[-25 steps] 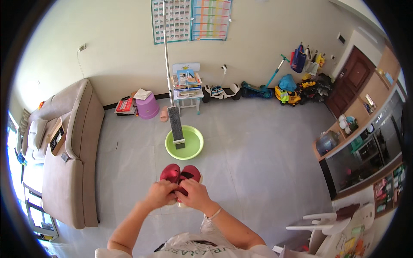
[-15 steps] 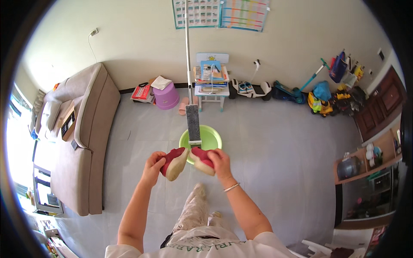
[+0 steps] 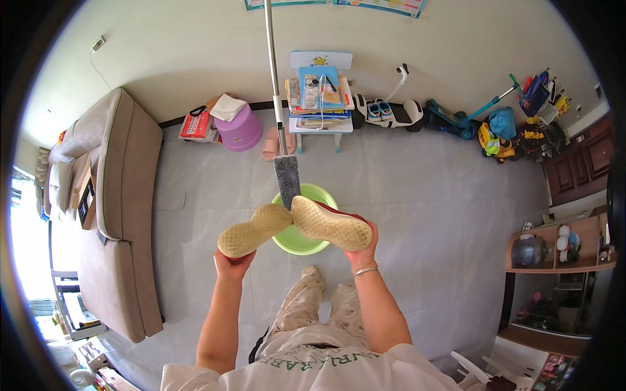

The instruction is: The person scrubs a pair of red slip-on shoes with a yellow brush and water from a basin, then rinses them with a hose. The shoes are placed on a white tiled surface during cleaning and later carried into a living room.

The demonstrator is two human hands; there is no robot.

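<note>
Shoes: a left shoe [image 3: 253,231] and a right shoe [image 3: 330,223] held up in front of the person, tan patterned soles facing the camera, toes meeting in the middle; a red upper shows along the right shoe's far edge.
Left hand [image 3: 233,263]: grip closed around the heel end of the left shoe, from below.
Right hand [image 3: 363,251]: grip closed around the heel end of the right shoe; a thin bracelet sits on the wrist.
Directly behind: a lime-green basin [image 3: 302,238] on the floor, partly covered by both shoes.
Mop [image 3: 285,177]: its grey flat head stands in the far side of the basin, the long pole rising toward the far wall; the head's lower end is hidden behind the shoe toes.
Below: the person's patterned trousers and feet, just near of the basin.
Floor [image 3: 417,195]: pale grey tiles.
Left: a beige sofa [image 3: 114,215] along the left side.
Far wall, left part: a purple stool [image 3: 240,127] with a white cloth on top, a red-and-white packet [image 3: 196,124] beside it.
Far wall, middle: a small white bench [image 3: 319,111] stacked with books and papers, blue on top.
Far wall, right part: a pair of small shoes, a scooter, bright toy vehicles [image 3: 515,133].
Signs: colourful charts on the wall at the top edge, cut off.
Right: a wooden shelf [image 3: 561,247] holding a large water bottle.
</note>
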